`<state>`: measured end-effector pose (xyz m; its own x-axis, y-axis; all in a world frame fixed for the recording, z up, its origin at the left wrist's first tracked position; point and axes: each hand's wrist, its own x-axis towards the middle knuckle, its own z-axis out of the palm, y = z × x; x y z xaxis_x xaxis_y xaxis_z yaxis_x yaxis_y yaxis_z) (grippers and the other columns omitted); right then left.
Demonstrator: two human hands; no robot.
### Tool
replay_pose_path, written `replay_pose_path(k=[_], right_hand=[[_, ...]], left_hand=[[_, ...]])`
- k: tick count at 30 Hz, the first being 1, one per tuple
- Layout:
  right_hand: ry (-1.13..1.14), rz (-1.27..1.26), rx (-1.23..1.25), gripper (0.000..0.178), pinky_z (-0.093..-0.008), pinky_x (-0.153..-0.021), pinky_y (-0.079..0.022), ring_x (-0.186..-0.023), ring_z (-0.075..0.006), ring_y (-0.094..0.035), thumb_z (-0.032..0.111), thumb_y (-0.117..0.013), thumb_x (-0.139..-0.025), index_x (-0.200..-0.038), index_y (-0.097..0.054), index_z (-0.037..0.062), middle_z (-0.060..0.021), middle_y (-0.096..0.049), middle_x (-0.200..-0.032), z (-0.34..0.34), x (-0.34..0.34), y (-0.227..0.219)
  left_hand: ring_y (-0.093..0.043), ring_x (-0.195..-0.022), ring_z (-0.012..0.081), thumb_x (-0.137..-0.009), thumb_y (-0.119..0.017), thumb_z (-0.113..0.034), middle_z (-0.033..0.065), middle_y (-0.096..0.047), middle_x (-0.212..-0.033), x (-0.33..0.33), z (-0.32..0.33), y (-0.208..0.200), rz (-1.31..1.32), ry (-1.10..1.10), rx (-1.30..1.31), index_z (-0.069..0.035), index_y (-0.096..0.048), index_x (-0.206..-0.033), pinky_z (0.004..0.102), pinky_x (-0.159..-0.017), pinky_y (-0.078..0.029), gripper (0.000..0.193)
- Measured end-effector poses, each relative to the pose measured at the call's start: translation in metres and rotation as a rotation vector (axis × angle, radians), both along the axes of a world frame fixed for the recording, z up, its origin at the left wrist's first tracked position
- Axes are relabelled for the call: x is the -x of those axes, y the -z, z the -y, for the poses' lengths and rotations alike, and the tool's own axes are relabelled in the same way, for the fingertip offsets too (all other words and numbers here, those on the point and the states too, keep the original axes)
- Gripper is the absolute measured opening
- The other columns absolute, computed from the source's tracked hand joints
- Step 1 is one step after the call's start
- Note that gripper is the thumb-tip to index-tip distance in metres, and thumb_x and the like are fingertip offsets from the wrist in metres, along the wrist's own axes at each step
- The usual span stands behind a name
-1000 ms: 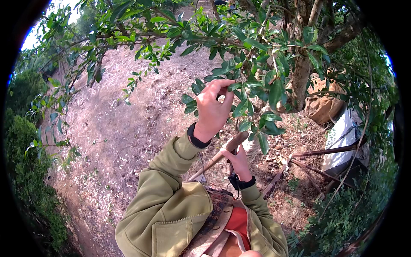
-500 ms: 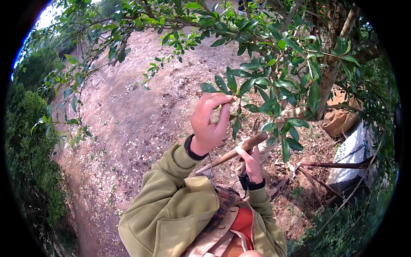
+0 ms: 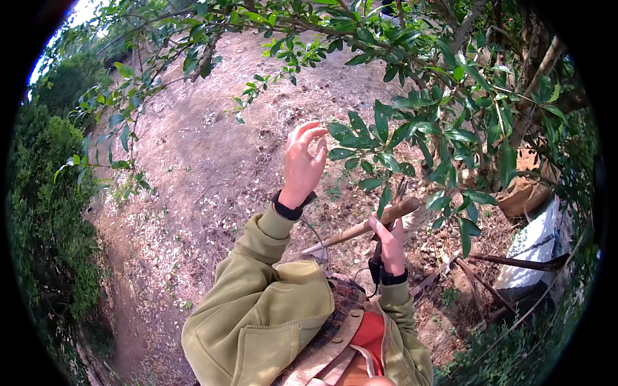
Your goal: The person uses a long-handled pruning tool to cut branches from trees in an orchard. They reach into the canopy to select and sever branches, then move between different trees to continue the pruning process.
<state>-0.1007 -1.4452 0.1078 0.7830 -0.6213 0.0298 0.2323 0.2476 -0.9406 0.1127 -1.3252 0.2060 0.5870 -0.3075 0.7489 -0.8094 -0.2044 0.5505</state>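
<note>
My left hand (image 3: pixel 302 164) is raised beside a leafy branch tip (image 3: pixel 370 141), its fingers curved and the thumb apart from them. Nothing shows between them, and a small gap separates it from the leaves. Lower and to the right, my right hand (image 3: pixel 390 244) is closed round a tool with a thick wooden handle (image 3: pixel 367 226). That handle slants from upper right to lower left, where a pale, narrow end (image 3: pixel 314 249) shows. Dark thin prongs (image 3: pixel 400 191) stick up behind the handle; what they belong to is unclear. Dark bands circle both wrists.
A tree trunk (image 3: pixel 529 109) with branches stands at the right, and leafy boughs arch across the top. A white sack (image 3: pixel 529 248) and a brown, rounded object (image 3: pixel 523 196) lie below it. Dry branches (image 3: pixel 515 260) cross nearby. Dense bushes (image 3: pixel 45 212) line the left; dry, littered ground (image 3: pixel 212 154) lies between.
My left hand has opened from a pinch at the twig tip and drawn left, away from the leaves. My right hand still grips the wooden handle. The whole view has shifted slightly.
</note>
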Motion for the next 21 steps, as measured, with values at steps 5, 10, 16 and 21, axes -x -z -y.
replay_pose_path(k=[5, 10, 16, 21], right_hand=[[0.021, 0.014, 0.006, 0.03, -0.0291, -0.079, -0.046, -0.086, -0.012, -0.056, 0.008, -0.071, -0.085, -0.105, -0.051, 0.0048, -0.0031, -0.057, -0.093, -0.001, 0.001, -0.005], [0.019, -0.002, 0.013, 0.032, -0.0308, -0.081, -0.046, -0.088, -0.0127, -0.057, 0.008, -0.071, -0.084, -0.108, -0.05, 0.0052, -0.0029, -0.058, -0.094, 0.008, 0.007, 0.006], [0.076, 0.027, 0.034, 0.04, -0.0306, -0.085, -0.046, -0.093, -0.0129, -0.056, 0.006, -0.071, -0.084, -0.116, -0.047, 0.0052, -0.0035, -0.057, -0.101, 0.014, 0.001, 0.018], [0.089, -0.073, 0.041, 0.044, -0.0291, -0.083, -0.046, -0.092, -0.0115, -0.057, 0.009, -0.073, -0.084, -0.118, -0.046, 0.0014, -0.0043, -0.058, -0.102, 0.014, -0.002, 0.006]], left_hand=[[-0.056, -0.109, 0.0322, -0.079, -0.061, -0.001, 0.0142, -0.062, -0.111, -0.022, 0.008, 0.003, -0.122, 0.161, 0.157, -0.002, -0.066, -0.101, 0.0401, -0.096, -0.042, 0.023], [-0.06, -0.1, 0.0266, -0.084, -0.058, -0.002, 0.0133, -0.063, -0.104, -0.063, 0.011, 0.018, -0.273, 0.103, 0.254, -0.002, -0.065, -0.101, 0.0363, -0.086, -0.048, 0.019], [-0.063, -0.084, 0.0129, -0.095, -0.055, -0.009, 0.0061, -0.068, -0.095, -0.083, 0.003, 0.018, -0.282, 0.02, 0.367, -0.003, -0.063, -0.104, 0.0273, -0.076, -0.05, 0.014], [-0.061, -0.086, 0.0114, -0.098, -0.055, -0.019, 0.0066, -0.066, -0.094, -0.05, 0.033, -0.016, -0.405, 0.455, 0.429, 0.001, -0.06, -0.112, 0.0254, -0.079, -0.049, 0.025]])
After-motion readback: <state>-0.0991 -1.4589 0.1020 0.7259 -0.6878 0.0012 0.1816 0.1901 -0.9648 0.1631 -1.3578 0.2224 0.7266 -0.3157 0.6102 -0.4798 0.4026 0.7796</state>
